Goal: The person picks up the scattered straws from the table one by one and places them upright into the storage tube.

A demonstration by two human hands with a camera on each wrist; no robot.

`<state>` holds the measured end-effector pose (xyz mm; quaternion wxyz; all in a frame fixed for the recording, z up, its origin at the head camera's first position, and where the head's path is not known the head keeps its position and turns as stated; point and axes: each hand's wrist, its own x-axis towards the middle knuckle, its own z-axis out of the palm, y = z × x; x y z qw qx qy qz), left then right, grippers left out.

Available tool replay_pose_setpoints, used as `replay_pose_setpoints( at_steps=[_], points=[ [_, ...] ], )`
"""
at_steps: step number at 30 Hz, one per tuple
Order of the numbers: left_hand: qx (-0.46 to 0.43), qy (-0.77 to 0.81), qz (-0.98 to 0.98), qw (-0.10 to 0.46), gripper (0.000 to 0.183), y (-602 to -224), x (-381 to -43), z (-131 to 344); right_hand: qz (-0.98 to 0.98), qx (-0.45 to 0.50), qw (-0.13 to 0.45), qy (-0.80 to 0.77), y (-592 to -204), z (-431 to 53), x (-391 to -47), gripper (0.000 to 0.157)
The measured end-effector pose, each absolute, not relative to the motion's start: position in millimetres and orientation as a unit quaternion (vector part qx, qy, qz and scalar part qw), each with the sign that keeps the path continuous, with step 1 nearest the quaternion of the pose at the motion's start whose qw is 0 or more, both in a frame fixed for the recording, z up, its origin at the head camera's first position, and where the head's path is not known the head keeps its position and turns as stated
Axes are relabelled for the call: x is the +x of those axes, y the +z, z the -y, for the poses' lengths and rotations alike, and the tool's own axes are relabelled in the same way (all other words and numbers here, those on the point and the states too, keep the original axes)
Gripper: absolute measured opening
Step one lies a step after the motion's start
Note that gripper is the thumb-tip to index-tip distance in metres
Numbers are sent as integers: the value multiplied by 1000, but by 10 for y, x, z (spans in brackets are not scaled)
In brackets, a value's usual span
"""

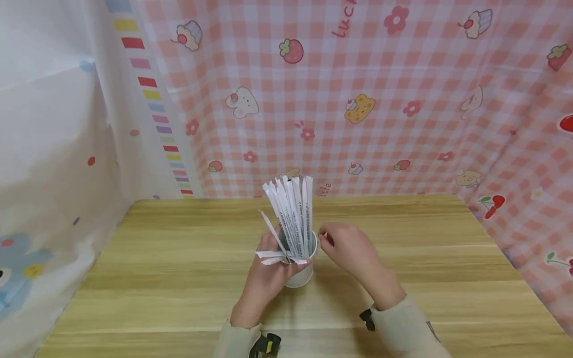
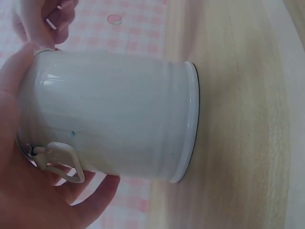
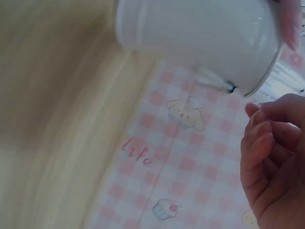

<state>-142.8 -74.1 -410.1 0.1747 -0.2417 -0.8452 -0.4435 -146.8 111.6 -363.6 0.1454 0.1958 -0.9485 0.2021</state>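
Note:
In the head view my left hand (image 1: 266,273) grips a small white pail (image 1: 301,278) near its rim, thumb over the front and fingers round the left side. Long printed paper-wrapped straws (image 1: 293,214) stand in the pail, leaning left. A few lie across the rim by the thumb. The left wrist view shows the pail's wall (image 2: 114,109) and a metal handle loop (image 2: 66,160). My right hand (image 1: 351,248) is beside the rim's right side, fingers curled, with nothing visible in them. In the right wrist view its fingertips (image 3: 255,112) are close to the rim.
A wood-grain table (image 1: 179,278) lies under the pail. Behind it hangs a pink checked cloth (image 1: 313,69) with cartoon prints, and a white cloth (image 1: 53,124) hangs along the left. Dark straps (image 1: 266,344) show at both sleeves.

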Motion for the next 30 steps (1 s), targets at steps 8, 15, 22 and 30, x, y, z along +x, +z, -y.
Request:
replay_pose_setpoints(
  at_steps=[8, 15, 22, 30],
  points=[
    [-268, -633, 725, 44, 74, -3870, -1344, 760, 963, 151, 127, 184, -3780, -1466, -1413, 23],
    [-243, -439, 856, 125, 88, -3936, -1330, 1122, 974, 149, 93, 140, -4012, -1832, -1390, 50],
    [-72, -235, 967, 72, 97, -4051, -1118, 1897, 986, 91, 11, 141, -4202, -2079, -1216, 69],
    [-21, -110, 993, 45, 81, -4152, -948, 2119, 991, 59, 6, 119, -4215, -2190, -1099, 75]
  ],
)
